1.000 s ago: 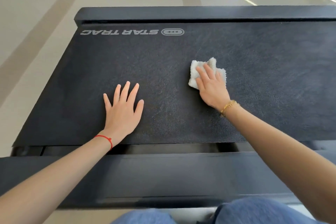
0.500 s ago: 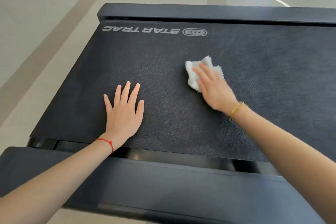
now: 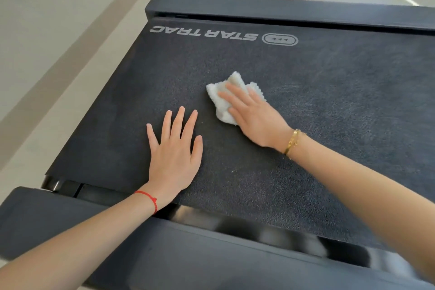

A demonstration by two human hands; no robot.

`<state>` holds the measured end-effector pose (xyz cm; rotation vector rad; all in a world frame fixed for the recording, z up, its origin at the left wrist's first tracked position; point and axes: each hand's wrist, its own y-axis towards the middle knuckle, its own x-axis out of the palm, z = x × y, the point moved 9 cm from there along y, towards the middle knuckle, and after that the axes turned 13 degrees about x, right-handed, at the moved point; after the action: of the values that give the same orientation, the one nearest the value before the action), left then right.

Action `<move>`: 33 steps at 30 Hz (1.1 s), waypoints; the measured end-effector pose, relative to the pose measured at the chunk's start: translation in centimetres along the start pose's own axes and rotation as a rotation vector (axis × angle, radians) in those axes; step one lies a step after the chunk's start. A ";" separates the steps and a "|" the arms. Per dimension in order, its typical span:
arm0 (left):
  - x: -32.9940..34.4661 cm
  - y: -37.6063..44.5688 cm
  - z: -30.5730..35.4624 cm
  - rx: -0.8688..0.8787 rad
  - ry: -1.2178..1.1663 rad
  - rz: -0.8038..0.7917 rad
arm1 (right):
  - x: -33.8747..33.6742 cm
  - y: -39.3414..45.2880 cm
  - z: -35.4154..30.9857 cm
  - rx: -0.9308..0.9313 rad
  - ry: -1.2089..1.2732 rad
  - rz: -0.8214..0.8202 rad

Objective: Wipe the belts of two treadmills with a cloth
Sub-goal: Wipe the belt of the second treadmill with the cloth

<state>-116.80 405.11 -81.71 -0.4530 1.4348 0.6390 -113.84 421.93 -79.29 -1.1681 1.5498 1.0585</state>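
Note:
A black treadmill belt (image 3: 341, 106) with a grey STAR TRAC logo fills the view. A crumpled white cloth (image 3: 222, 110) lies on the belt near its middle. My right hand (image 3: 254, 115) presses down on the cloth with straight fingers and covers most of it. My left hand (image 3: 175, 148) lies flat on the belt just left of the cloth, fingers spread, holding nothing. A small gap of bare belt separates the two hands.
The black side rail (image 3: 211, 261) runs along the near edge under my forearms, and the other rail (image 3: 282, 10) runs along the far edge. Pale tiled floor (image 3: 58, 42) with tan stripes lies to the left and beyond.
My right hand has slid the cloth leftward over the belt, closer to my left hand. The left hand has stayed flat in place. The camera has shifted left.

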 end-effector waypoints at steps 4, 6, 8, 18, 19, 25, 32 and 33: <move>0.0 0.0 0.0 -0.001 -0.005 0.004 | -0.9 5.4 6.3 0.207 -0.068 0.048; 0.0 0.1 -0.1 -0.003 -0.013 0.007 | -0.8 8.1 8.4 0.347 -0.086 0.031; -0.1 0.1 -0.1 -0.006 -0.017 0.007 | -0.5 9.5 8.3 0.425 -0.072 0.045; -0.1 0.0 -0.1 -0.004 -0.028 0.004 | 0.2 -0.4 0.1 0.105 0.084 -0.048; -0.1 0.0 0.0 -0.004 -0.035 0.003 | -0.3 -1.0 1.7 0.133 0.060 -0.039; -0.3 0.0 0.1 -0.012 -0.049 0.003 | -3.2 -2.6 12.7 0.444 0.001 -0.021; -0.8 -0.1 0.4 -0.027 -0.082 0.019 | -1.9 -8.5 5.1 0.269 0.049 -0.088; -0.9 -0.2 0.4 -0.029 -0.084 0.021 | -1.7 -9.9 3.8 0.219 0.050 -0.107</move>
<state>-116.40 405.13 -80.79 -0.4294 1.3534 0.6892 -103.32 424.08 -79.59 -1.1187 1.5800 0.7734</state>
